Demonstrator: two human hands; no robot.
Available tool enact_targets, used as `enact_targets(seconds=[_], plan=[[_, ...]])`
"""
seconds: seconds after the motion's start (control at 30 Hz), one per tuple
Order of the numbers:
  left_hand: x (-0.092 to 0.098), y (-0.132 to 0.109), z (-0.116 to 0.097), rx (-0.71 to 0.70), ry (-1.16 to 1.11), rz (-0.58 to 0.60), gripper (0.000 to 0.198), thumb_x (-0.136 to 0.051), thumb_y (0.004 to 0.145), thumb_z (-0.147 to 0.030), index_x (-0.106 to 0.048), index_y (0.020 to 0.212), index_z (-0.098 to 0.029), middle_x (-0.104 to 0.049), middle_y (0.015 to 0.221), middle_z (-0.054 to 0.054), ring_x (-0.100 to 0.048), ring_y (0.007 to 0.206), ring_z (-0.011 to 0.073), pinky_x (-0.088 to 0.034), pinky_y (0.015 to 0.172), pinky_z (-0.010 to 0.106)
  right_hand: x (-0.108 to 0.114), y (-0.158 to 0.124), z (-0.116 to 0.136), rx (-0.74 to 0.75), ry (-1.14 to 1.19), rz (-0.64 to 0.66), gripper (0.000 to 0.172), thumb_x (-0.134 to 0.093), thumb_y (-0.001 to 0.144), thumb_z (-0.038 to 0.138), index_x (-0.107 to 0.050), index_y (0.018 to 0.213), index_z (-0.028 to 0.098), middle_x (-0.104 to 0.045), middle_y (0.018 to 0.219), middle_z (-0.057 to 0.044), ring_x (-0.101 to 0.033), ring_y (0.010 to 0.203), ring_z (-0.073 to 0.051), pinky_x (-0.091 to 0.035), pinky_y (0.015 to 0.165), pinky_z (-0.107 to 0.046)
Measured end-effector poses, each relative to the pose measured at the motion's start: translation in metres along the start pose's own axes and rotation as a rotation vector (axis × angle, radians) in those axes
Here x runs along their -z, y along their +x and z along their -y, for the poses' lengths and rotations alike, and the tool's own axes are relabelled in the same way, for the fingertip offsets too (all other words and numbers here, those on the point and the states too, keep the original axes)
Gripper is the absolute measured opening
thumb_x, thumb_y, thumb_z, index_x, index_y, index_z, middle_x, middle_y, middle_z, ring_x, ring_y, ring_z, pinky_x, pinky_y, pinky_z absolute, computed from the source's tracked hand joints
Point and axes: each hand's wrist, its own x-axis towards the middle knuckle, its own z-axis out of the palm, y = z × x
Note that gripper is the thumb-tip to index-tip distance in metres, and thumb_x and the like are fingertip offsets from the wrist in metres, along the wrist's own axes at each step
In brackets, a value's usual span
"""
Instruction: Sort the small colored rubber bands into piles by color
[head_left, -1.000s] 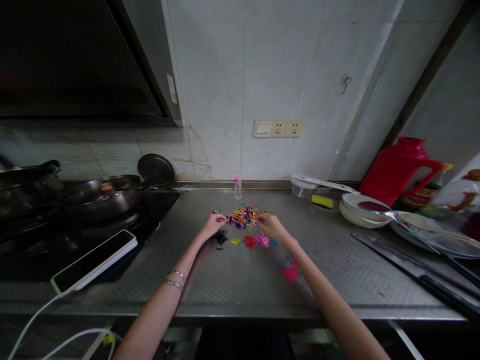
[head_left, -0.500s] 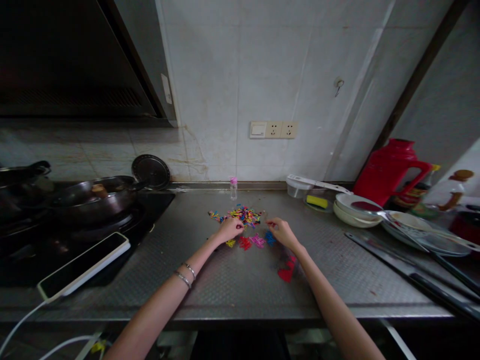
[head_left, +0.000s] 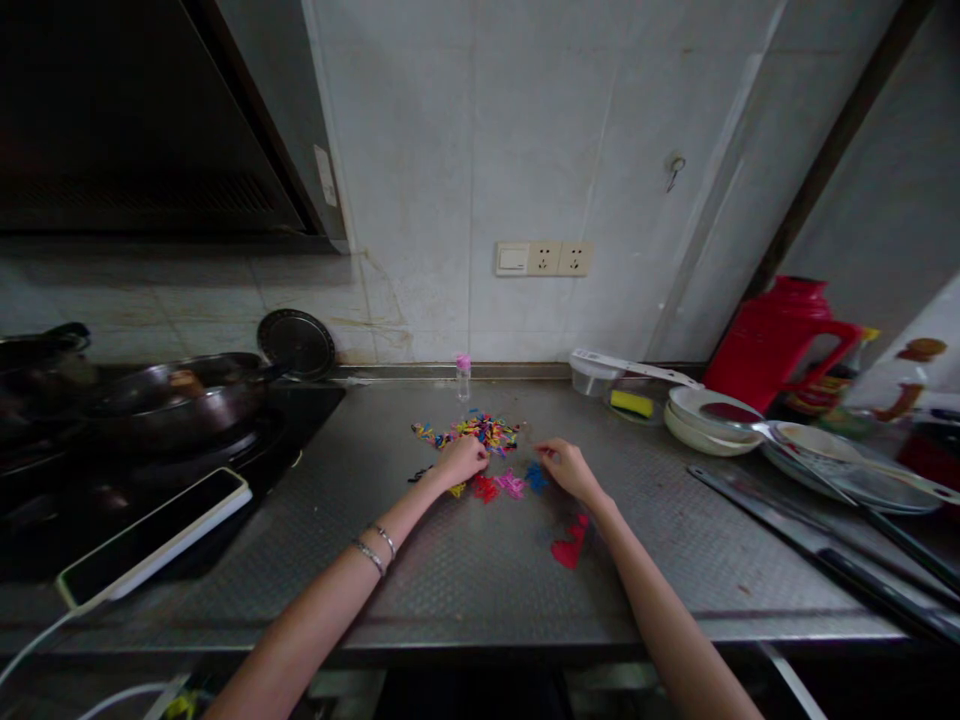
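A mixed heap of small, thin, brightly coloured pieces (head_left: 487,430), like little elastic bands, lies on the steel counter. My left hand (head_left: 461,460) is at the heap's near edge, fingertips pinched; whatever they hold is too small to make out. Just right of the heap, my right hand (head_left: 566,467) hovers with thumb and fingers drawn together, contents unclear. Sorted by colour in front are a yellow pile (head_left: 457,491), a red pile (head_left: 485,488), a pink pile (head_left: 511,484) and a blue pile (head_left: 535,477). A dark pile (head_left: 420,474) shows partly behind my left wrist.
A small pink-capped bottle (head_left: 463,378) stands behind the heap. Near my right forearm lies a clear bag with red shapes (head_left: 570,543). Bowls (head_left: 709,420), a yellow sponge (head_left: 631,404) and a knife (head_left: 780,530) are right; a phone (head_left: 154,540) and pan (head_left: 180,395) are left.
Both hands stay close to the heap with only small finger movements. The view has shifted slightly, and more of the dark pile shows beside my left wrist.
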Motion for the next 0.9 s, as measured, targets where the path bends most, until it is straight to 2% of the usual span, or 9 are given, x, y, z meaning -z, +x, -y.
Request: enact_targets(seconds=[0.57, 0.77, 0.9], plan=[[0.004, -0.001, -0.002, -0.015, -0.06, -0.052, 0.021, -0.05, 0.069, -0.019, -0.069, 0.075, -0.017, -0.066, 0.077, 0.006, -0.057, 0.072, 0.0153, -0.039, 0.066, 0.022, 0.006, -0.002, 0.005, -0.044, -0.027, 0.021, 0.028, -0.045, 0.07, 0.016, -0.066, 0.088, 0.017, -0.064, 0.088, -0.007, -0.057, 0.08, -0.016, -0.042, 0.076, -0.025], [0.019, -0.01, 0.016, -0.056, -0.195, -0.066, 0.021, -0.05, 0.07, -0.02, -0.069, 0.072, -0.014, -0.066, 0.072, 0.005, -0.055, 0.064, 0.0132, -0.037, 0.062, 0.021, 0.009, -0.003, 0.001, -0.064, -0.024, 0.014, 0.028, -0.044, 0.071, 0.018, -0.066, 0.088, 0.017, -0.064, 0.089, -0.007, -0.057, 0.081, -0.016, -0.042, 0.076, -0.026], [0.033, -0.026, 0.035, -0.076, -0.295, 0.012, 0.022, -0.049, 0.07, -0.022, -0.069, 0.07, -0.011, -0.065, 0.066, 0.004, -0.053, 0.06, 0.0117, -0.036, 0.057, 0.019, 0.009, -0.001, 0.0, -0.059, -0.033, 0.016, 0.028, -0.043, 0.071, 0.017, -0.066, 0.088, 0.017, -0.065, 0.089, -0.007, -0.058, 0.083, -0.017, -0.042, 0.076, -0.026]])
